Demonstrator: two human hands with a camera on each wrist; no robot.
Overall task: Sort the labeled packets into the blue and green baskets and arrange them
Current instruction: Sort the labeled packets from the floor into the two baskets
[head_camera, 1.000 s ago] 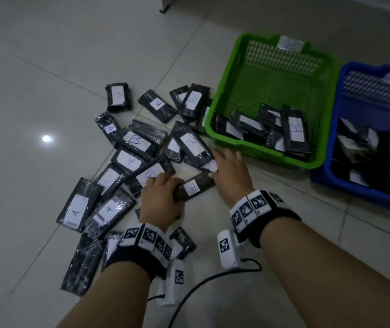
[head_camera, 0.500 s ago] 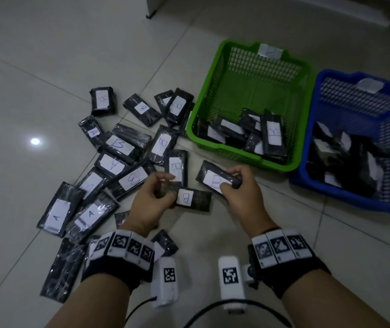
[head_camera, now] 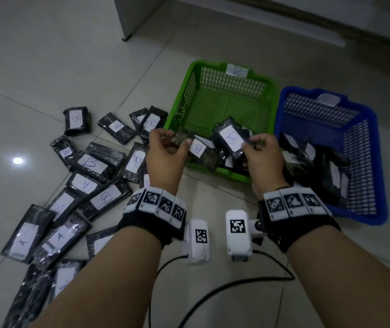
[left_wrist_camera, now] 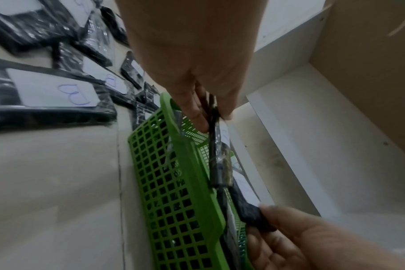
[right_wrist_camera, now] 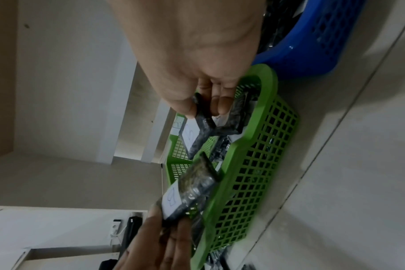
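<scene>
My left hand pinches one end of a black packet labeled B, seen edge-on in the left wrist view as a dark packet. My right hand pinches another black packet labeled B, also seen from the right wrist as a packet. Both packets hang over the front part of the green basket, which holds several packets. The blue basket beside it on the right also holds several packets.
Several black labeled packets, some A and some B, lie scattered on the tiled floor to the left of the green basket. A white cabinet stands at the back. Black cables trail from the wrist cameras.
Both hands lifted a B packet each off the floor pile and carried them forward and right, from in front of the green basket to over its near part.
</scene>
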